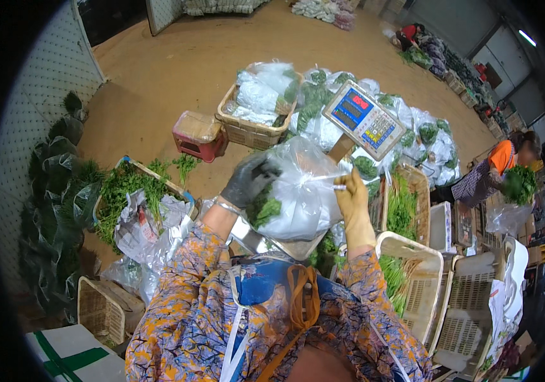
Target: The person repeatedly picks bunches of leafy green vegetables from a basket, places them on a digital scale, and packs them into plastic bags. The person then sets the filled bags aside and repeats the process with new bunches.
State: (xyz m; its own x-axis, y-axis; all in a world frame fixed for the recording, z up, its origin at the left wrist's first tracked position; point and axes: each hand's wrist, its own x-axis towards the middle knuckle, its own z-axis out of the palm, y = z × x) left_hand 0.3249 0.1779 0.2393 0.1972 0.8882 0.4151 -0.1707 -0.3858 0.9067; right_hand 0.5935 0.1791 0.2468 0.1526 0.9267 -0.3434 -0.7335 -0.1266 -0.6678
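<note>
A clear plastic bag of leafy greens rests before me on the metal pan of a weighing scale, its top gathered into a twist. My right hand, in a yellowish glove, pinches a pulled-out strand of plastic at the bag's right side. At the upper left of the bag is my left hand in a dark glove. Its fingers are blurred, and their grip on the plastic cannot be made out. Green leaves show through the bag below that hand. The scale's lit display panel stands behind the bag on a post.
Behind the scale sit a crate of bagged greens and several filled bags. A red stool stands left of them. Herbs fill a crate at left; more crates line the right. A co-worker holds greens at far right.
</note>
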